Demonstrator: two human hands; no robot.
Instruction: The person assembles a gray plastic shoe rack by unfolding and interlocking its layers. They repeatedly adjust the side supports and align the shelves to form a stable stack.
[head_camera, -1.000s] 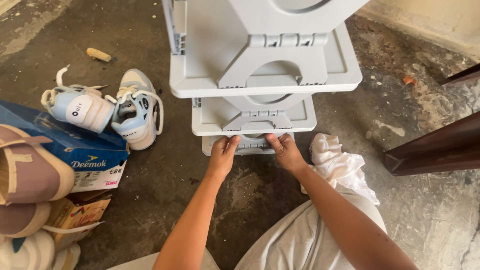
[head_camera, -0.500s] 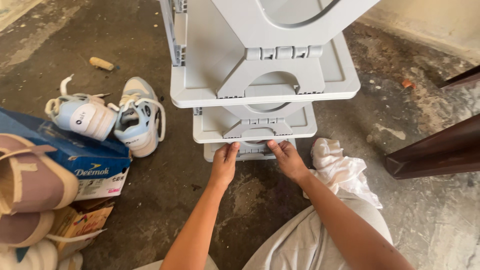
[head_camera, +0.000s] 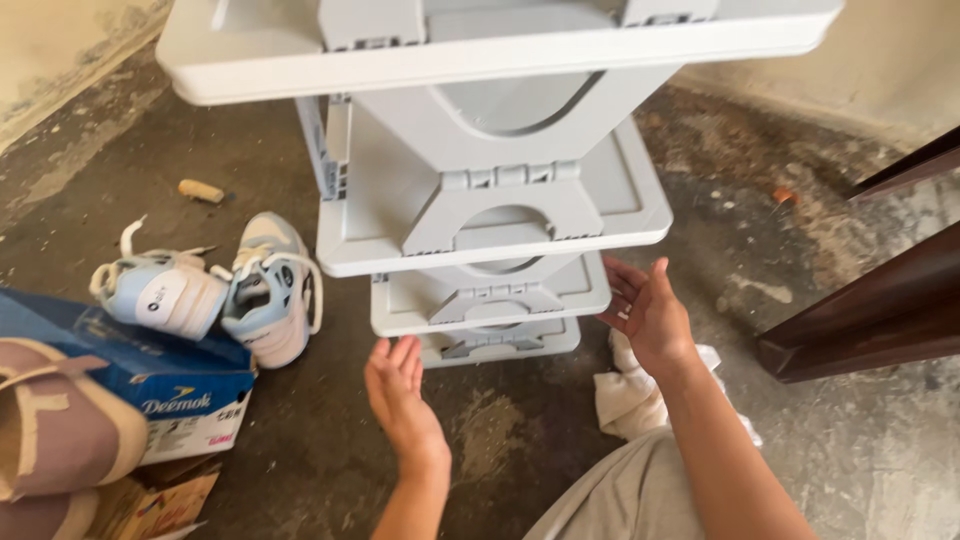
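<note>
1. Drawn back since the earlier frame: both hands off the front of the lowest grey drawer (head_camera: 500, 343), now apart and empty.
2. Stood on the floor at the foot of the grey drawer tower (head_camera: 490, 210), long axis left to right, front facing the person.
3. Lay just ahead of the left hand (head_camera: 402, 392), fingers spread open; the right hand (head_camera: 645, 312), also open, hung beside the drawer above.
4. Lay left: pale sneakers (head_camera: 215, 290), blue shoebox (head_camera: 150, 385).

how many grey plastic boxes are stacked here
4 grey plastic boxes: top, second, third, bottom on the floor between both hands. More could sit above the frame.
</note>
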